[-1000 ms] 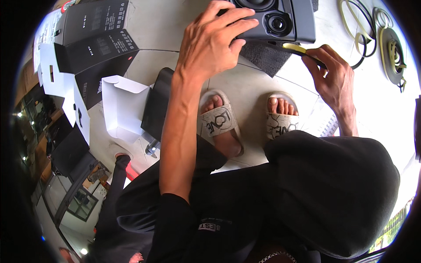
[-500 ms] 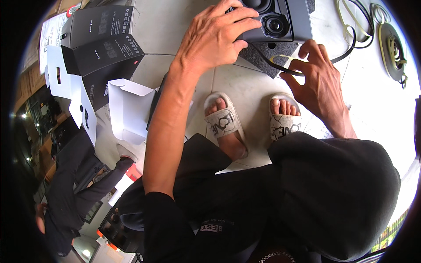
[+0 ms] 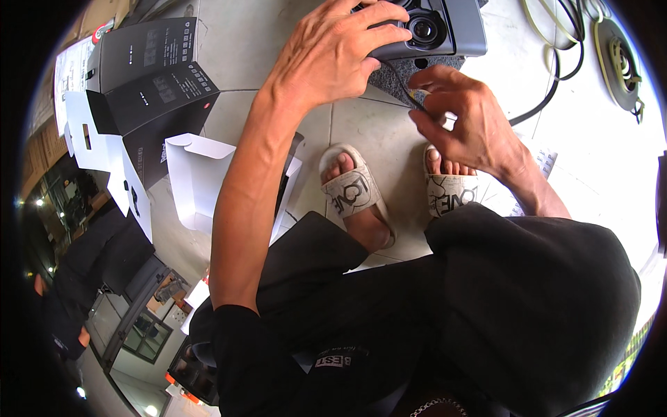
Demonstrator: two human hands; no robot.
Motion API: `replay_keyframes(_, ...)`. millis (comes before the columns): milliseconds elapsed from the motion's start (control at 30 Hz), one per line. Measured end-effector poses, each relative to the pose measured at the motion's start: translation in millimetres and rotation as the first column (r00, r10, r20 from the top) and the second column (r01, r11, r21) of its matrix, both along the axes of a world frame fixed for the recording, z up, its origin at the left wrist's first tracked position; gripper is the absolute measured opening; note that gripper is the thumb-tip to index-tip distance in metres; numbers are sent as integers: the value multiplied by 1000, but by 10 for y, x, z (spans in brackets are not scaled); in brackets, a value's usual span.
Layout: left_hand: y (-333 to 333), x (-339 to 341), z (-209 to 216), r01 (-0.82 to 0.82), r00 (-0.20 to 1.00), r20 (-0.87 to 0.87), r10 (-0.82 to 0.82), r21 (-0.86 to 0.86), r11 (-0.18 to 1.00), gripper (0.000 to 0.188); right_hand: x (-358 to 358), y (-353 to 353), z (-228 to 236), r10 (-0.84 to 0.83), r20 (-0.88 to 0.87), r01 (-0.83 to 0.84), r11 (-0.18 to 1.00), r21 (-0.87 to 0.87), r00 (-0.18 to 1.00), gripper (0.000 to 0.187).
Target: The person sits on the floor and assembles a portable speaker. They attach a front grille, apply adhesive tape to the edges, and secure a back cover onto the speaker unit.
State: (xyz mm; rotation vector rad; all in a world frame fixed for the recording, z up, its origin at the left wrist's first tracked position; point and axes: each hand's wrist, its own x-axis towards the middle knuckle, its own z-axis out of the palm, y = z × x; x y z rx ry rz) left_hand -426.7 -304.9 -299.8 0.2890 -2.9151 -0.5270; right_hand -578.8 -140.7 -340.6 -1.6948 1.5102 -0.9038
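At the top of the view, a dark grey housing with round speakers (image 3: 455,28) rests on a speckled grey foam block (image 3: 394,85). My left hand (image 3: 326,59) grips its near edge, fingers spread over the speakers and thumb at the front. From beside that thumb runs a narrow black strip of tape (image 3: 544,105) with a pale yellow backing. My right hand (image 3: 469,118) is closed on the strip just in front of the foam, its fingers bent in a pinch. Past the hand, the strip curves away toward the upper right.
At right on the tiled floor lies a tape roll (image 3: 617,69). An opened black carton (image 3: 156,90) with white flaps stands at left, beside a white box insert (image 3: 198,177). My slippered feet (image 3: 347,187) are below the housing. Another person in dark clothes (image 3: 97,257) is at far left.
My right hand has moved left along the strip, closer to my left hand. My left hand stays on the housing. The other person has shifted, and the view has moved slightly.
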Motion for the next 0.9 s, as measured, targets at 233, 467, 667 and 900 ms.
replay_keyframes(233,26,-54,94,13,996,84,-9,-43,999,39,-52,-33,-27,-168,-55,177,942,284,984,14)
replay_keyframes(467,58,-101,164,13,993,119,-4,-73,997,36,6,-46,-17,-173,-238,217,961,172,956,25)
replay_keyframes(667,76,-119,166,11,989,148,4,-101,995,36,55,-43,-108,-95,-445,165,979,121,890,20)
replay_keyframes(900,126,-78,107,-41,989,137,51,-77,996,39,-89,-36,-182,-232,-406,239,970,-34,884,20)
